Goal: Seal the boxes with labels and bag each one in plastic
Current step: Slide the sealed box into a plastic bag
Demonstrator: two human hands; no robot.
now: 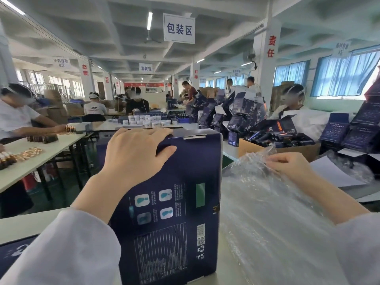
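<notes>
A tall dark blue box [181, 202] stands upright on the white table [18, 225] right in front of me, its printed back facing me. My left hand [133, 153] grips its top edge, fingers over the far side and thumb on the near face. A clear label strip [194, 137] lies across the top flap. To the right of the box, a heap of clear plastic bags [267, 212] lies on the table. My right hand [287, 163] pinches the upper edge of one bag.
A cardboard carton [253, 148] with dark bottles stands behind the bags. Stacks of open dark blue boxes [362, 128] fill the right and middle. Another blue box [12, 254] lies at bottom left. People work at tables left and behind. White paper sheets [333, 173] lie at right.
</notes>
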